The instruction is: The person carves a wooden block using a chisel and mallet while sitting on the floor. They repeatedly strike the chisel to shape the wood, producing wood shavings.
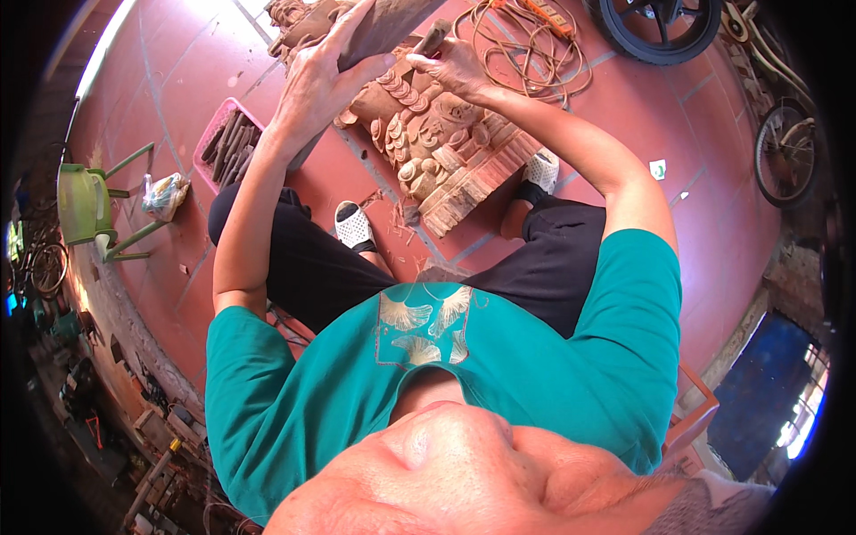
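Note:
My left hand (325,76) is closed around a long, dark, flat club-like piece of wood (388,31), its thumb lying along the near side. This wood runs up out of the picture and seems to continue down behind my left wrist. My right hand (455,69) is curled round a chisel (434,37) with a dark round handle; its tip is hidden. Both hands are over the far part of a carved reddish-brown wood block (446,134), covered in raised scrolls and rounded shapes. The block lies on the floor between my feet.
A pink basket (201,147) of dark sticks stands left, by a green plastic chair (85,205) and a plastic bag (165,196). An orange cord (535,67) coils beyond my right hand. Wheels (660,31) stand at the right. Shavings lie near my feet.

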`<state>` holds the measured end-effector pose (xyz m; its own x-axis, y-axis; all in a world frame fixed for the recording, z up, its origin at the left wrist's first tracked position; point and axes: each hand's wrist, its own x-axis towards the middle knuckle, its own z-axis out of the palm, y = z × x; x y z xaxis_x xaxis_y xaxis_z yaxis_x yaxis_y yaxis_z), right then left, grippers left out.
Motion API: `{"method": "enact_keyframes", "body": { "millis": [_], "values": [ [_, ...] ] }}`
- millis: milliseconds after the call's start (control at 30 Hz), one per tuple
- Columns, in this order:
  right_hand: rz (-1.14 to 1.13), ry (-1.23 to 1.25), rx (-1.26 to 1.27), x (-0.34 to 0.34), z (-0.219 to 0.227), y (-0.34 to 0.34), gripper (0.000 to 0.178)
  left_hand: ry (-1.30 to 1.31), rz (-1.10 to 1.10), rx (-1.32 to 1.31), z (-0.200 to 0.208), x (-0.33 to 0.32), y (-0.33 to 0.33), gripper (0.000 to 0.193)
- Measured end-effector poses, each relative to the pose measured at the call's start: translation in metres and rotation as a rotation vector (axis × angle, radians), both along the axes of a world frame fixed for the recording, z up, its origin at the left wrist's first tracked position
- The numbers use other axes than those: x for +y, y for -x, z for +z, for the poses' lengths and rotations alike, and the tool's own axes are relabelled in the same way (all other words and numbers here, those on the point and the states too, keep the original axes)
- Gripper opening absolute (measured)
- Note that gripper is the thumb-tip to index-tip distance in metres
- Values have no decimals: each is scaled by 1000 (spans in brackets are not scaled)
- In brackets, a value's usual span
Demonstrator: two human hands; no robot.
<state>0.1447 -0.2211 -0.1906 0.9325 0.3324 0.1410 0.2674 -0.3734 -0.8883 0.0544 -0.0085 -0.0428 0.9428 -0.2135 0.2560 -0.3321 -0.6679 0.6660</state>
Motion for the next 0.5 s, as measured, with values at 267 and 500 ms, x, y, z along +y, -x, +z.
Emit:
{"method": "enact_keyframes", "body": {
  "millis": [267, 500],
  "values": [
    [18, -95, 48, -4, -4, -1, 35, -326, 25, 117, -1, -1, -6, 73],
    [48, 49, 20, 0, 7, 5, 33, -68, 15, 12, -7, 4, -5, 73]
  ]
}}
